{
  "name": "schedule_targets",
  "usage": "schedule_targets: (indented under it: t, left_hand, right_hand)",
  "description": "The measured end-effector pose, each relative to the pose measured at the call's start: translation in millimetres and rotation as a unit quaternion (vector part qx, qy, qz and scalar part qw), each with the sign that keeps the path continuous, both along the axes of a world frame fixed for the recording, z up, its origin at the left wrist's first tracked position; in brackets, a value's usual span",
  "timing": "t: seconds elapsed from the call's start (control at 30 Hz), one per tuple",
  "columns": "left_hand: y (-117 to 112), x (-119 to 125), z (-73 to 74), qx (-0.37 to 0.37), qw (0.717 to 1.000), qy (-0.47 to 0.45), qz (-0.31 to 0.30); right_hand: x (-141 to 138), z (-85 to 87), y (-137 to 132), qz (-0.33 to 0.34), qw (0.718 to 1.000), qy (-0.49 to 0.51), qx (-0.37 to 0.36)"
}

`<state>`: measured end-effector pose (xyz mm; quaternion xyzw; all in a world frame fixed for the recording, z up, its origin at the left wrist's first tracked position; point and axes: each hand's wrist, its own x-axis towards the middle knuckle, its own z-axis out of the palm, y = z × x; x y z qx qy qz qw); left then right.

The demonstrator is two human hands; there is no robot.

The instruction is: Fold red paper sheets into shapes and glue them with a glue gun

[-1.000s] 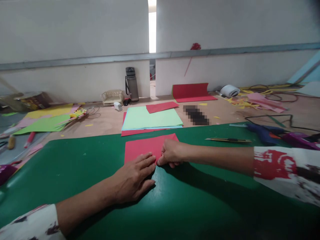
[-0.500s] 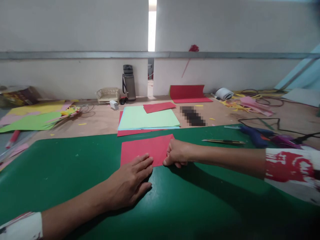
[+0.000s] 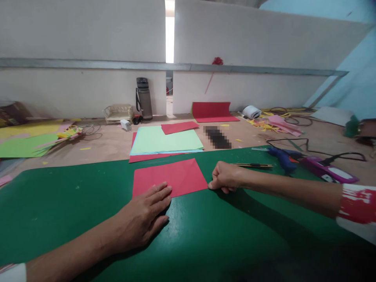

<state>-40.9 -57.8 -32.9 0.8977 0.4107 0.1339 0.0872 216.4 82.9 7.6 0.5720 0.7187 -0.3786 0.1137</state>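
A folded red paper (image 3: 170,176) lies on the green cutting mat (image 3: 205,235). My left hand (image 3: 142,219) lies flat, fingers stretched out, with the fingertips pressing the paper's near edge. My right hand (image 3: 226,177) is curled into a fist on the mat just off the paper's right near corner, thumb tip down; nothing shows in it.
Behind the mat lies a stack of light green, blue and red sheets (image 3: 166,141). A craft knife (image 3: 254,166), a blue glue gun (image 3: 282,156) and a purple tool (image 3: 329,170) lie at the right. A water bottle (image 3: 143,98), paper scraps and cables sit further back.
My right hand has slid rightward along the paper's near edge, from its middle to just past its right corner. The left hand stays flat on the paper. The view has shifted right.
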Motion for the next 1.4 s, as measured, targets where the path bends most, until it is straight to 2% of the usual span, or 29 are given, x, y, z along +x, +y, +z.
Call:
schedule_targets:
  t: [0.1, 0.17, 0.23, 0.33, 0.4, 0.43, 0.47, 0.53, 0.6, 0.67, 0.8, 1.03, 1.17, 1.4]
  left_hand:
    - [0.7, -0.8, 2.1, -0.004, 1.0, -0.004, -0.005]
    - [4.6, -2.6, 4.6, -0.008, 1.0, -0.012, -0.018]
    - [11.8, -6.0, 7.0, -0.012, 0.999, -0.021, -0.043]
    - [25.2, -12.1, 10.3, -0.015, 0.997, -0.017, -0.074]
    - [32.3, -13.3, 13.9, -0.012, 0.998, -0.017, -0.066]
    - [34.9, -11.9, 16.5, -0.009, 0.999, -0.025, -0.043]
    - [37.0, -8.9, 19.8, -0.011, 0.999, -0.039, -0.004]
    - [41.5, 1.5, 27.4, -0.06, 0.989, -0.073, 0.117]
    - [48.0, 15.1, 34.4, -0.171, 0.95, -0.095, 0.243]
    - [57.7, 27.7, 39.0, -0.253, 0.92, -0.087, 0.287]
    - [79.8, 42.0, 42.3, -0.388, 0.868, -0.049, 0.306]
    - [99.0, 46.6, 43.2, -0.486, 0.805, -0.002, 0.34]
    - [101.9, 45.6, 42.0, -0.512, 0.785, -0.004, 0.349]
    - [96.1, 40.2, 44.4, -0.522, 0.77, -0.004, 0.367]
  right_hand:
    - [11.0, 4.7, 2.7, 0.005, 1.0, -0.009, 0.01]
    - [14.1, 9.5, 2.3, 0.031, 0.999, 0.007, 0.038]
    - [11.9, 13.3, -1.6, 0.106, 0.986, 0.076, 0.101]
    - [-0.6, 12.1, -13.3, 0.246, 0.934, 0.193, 0.174]
    - [-11.6, 7.3, -21.4, 0.297, 0.916, 0.19, 0.193]
    - [-16.7, 4.7, -24.5, 0.307, 0.913, 0.169, 0.208]
    - [-21.2, 2.4, -26.6, 0.308, 0.913, 0.143, 0.224]
    - [-28.0, -0.1, -27.4, 0.292, 0.916, 0.102, 0.255]
    - [-32.2, 0.5, -23.9, 0.279, 0.922, 0.086, 0.255]
    - [-35.1, 2.8, -17.9, 0.27, 0.934, 0.086, 0.219]
    - [-41.3, 6.9, -8.7, 0.247, 0.958, 0.063, 0.133]
    - [-48.9, 6.1, -8.0, 0.269, 0.947, 0.012, 0.174]
    - [-48.4, 0.9, -6.3, 0.275, 0.94, 0.008, 0.199]
    - [-46.4, -1.5, -6.2, 0.278, 0.935, 0.012, 0.218]
